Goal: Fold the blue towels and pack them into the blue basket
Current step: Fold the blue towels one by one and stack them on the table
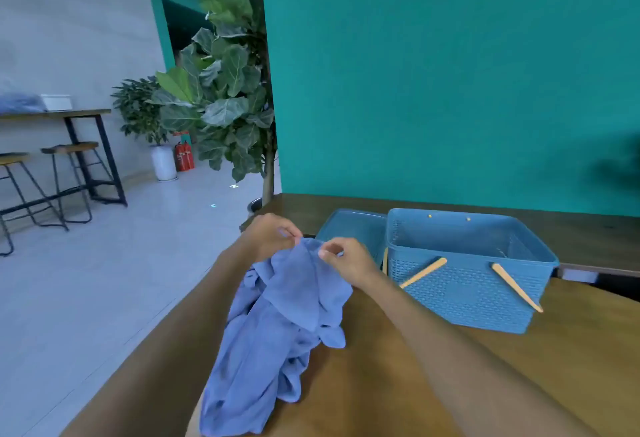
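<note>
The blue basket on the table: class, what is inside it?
The blue basket looks empty: only its inner walls show. Its near wall hides the floor, so something flat there cannot be ruled out.

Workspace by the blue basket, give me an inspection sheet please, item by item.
Surface: brown wooden table, against a teal wall.
Job's things: blue towels crumpled in a pile on the table; blue basket to their right, no towel seen inside, handles down; blue lid behind it.
Clutter: nothing seen.
Hands: left hand and right hand each pinch the top towel's edge.
Cables: nothing seen.
Surroundings: potted plants, stools, fire extinguishers.
</note>
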